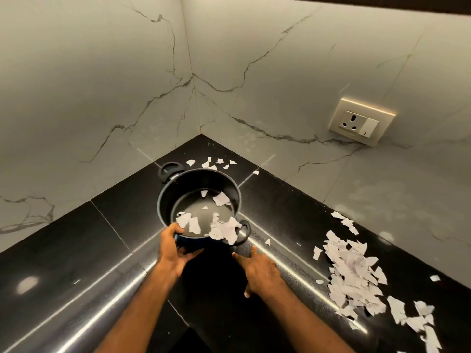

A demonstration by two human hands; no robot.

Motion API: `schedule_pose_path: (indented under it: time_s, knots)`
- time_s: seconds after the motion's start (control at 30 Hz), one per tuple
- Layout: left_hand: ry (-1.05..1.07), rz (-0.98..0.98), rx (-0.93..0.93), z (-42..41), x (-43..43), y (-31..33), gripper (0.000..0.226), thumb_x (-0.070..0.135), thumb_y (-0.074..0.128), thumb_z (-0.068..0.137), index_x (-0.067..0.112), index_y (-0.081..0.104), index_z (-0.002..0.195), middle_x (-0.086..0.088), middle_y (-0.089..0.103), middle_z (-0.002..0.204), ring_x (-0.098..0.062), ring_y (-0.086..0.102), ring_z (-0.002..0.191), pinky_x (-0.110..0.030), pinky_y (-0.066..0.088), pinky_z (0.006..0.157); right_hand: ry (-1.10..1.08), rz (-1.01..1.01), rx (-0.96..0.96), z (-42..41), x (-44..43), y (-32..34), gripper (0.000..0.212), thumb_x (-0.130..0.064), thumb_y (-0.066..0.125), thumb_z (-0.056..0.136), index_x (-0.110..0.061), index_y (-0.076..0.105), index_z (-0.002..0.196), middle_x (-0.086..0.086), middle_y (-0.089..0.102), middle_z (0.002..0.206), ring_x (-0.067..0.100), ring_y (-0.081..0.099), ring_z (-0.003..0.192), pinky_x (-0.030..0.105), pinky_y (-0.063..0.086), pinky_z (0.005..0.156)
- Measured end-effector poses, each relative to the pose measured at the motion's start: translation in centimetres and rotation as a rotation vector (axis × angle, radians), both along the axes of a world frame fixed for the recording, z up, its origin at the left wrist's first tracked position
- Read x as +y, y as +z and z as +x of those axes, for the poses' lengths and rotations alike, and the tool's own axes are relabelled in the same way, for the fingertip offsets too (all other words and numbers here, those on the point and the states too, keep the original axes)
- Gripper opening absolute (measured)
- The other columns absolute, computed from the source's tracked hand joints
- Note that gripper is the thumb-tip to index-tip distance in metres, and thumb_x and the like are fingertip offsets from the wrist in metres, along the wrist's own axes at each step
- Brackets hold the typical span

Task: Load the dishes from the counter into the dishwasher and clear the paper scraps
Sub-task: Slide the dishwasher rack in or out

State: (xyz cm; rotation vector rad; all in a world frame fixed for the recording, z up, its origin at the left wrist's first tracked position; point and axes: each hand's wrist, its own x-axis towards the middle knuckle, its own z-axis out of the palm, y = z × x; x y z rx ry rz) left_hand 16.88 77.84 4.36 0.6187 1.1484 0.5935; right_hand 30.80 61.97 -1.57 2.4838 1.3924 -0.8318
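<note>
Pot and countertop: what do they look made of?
Pot: likely metal with a dark matte non-stick coating, going by the thin rim and dull grey inside; loop handles look like black plastic. Countertop: polished black stone, probably granite, given fine speckle, slab seams and mirror-like light streaks along its rounded edge.

Dim, warm light; glare streaks the counter (122, 294); edges bend; lower-right paper scraps (396, 308) perhaps motion-blurred.
</note>
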Motion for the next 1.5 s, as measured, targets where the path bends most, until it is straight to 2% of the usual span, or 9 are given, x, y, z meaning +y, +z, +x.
schedule_pose_path:
  time_s: [0.13,0.23,0.33,0.4,0.6,0.73,1.0,1.23,1.5]
  knots:
    - [-0.116,0.035,0.045,1.0,-2.6,0.0,0.031,0.011,0.055,0.077,0.006,0.066,0.106,-0.015,0.067,0.108,-0.031,0.063,0.098,-0.06,0.056,0.09,-0.183,0.376,0.203,0.0,-4.6,-2.3,0.087,-0.032,0.083,0.08,-0.046,0.035,0.152,-0.007,0.036,0.16,0.032,0.041,0.145,0.049,0.043,0.114]
    - [-0.2,0.078,0.068,1.1,-3.5,0.3,0.035,0.014,0.058,0.075,0.003,0.065,0.108,-0.016,0.069,0.106,-0.032,0.064,0.101,-0.054,0.06,0.08,-0.672,0.837,0.471,-1.0,-8.4,-3.0,0.043,-0.039,0.065,0.099,-0.056,0.047,0.133,-0.013,0.052,0.149,0.012,0.051,0.135,0.042,0.044,0.114]
    - [-0.272,0.123,0.081,1.5,-4.2,1.0,0.062,0.024,0.062,0.06,-0.002,0.063,0.116,-0.016,0.07,0.106,-0.032,0.065,0.102,-0.063,0.057,0.082,-1.084,1.18,0.356,-0.9,-10.4,0.1,0.027,-0.053,0.043,0.106,-0.045,0.051,0.13,-0.007,0.059,0.136,0.015,0.058,0.125,0.027,0.05,0.091]
    - [-0.325,0.144,0.089,2.0,-5.0,1.4,0.07,0.026,0.063,0.056,-0.003,0.062,0.119,-0.017,0.069,0.11,-0.034,0.066,0.105,-0.067,0.055,0.084,-0.961,1.339,0.231,-0.3,-11.2,3.0,0.033,-0.055,0.041,0.105,-0.04,0.056,0.13,-0.01,0.059,0.131,0.004,0.057,0.121,0.021,0.047,0.088]
    - [-0.45,0.117,0.109,4.6,-7.5,1.1,0.082,0.035,0.07,0.047,0.005,0.06,0.124,-0.021,0.065,0.124,-0.034,0.067,0.107,-0.054,0.062,0.07,-0.298,0.977,0.236,1.0,-10.6,8.7,0.043,-0.066,0.033,0.104,-0.04,0.054,0.133,-0.022,0.057,0.122,-0.002,0.056,0.11,0.022,0.051,0.089]
    - [-0.544,0.111,0.106,5.7,-8.8,1.5,0.072,0.034,0.067,0.054,0.002,0.064,0.119,-0.026,0.067,0.12,-0.03,0.068,0.094,-0.045,0.06,0.065,-0.083,0.773,-0.018,1.3,-9.8,7.4,0.038,-0.063,0.032,0.106,-0.035,0.058,0.107,-0.018,0.053,0.097,0.003,0.048,0.091,0.029,0.046,0.083]
    - [-0.555,0.122,0.144,5.5,-8.7,0.6,0.082,0.033,0.069,0.048,0.007,0.057,0.125,-0.016,0.065,0.122,-0.032,0.065,0.107,-0.043,0.059,0.063,-0.478,1.035,0.002,4.8,-13.6,6.9,0.03,-0.053,0.045,0.106,-0.031,0.064,0.097,-0.012,0.065,0.079,0.003,0.061,0.072,0.033,0.055,0.064]
    - [-0.608,0.349,0.182,5.3,-8.8,2.1,0.059,0.027,0.064,0.067,0.02,0.054,0.125,-0.011,0.068,0.107,-0.024,0.067,0.093,-0.045,0.062,0.067,-0.562,1.184,0.149,7.7,-14.8,7.4,0.021,-0.032,0.055,0.106,-0.028,0.074,0.115,-0.017,0.068,0.112,0.002,0.062,0.109,0.015,0.049,0.09]
    - [-0.845,0.559,0.158,7.6,-10.6,4.1,0.058,0.038,0.067,0.067,0.051,0.054,0.122,0.003,0.067,0.122,-0.019,0.069,0.105,-0.047,0.064,0.077,-0.437,0.984,0.343,8.0,-8.4,4.8,0.048,-0.02,0.056,0.106,-0.018,0.046,0.153,-0.003,0.043,0.159,0.004,0.033,0.146,0.034,0.024,0.126]
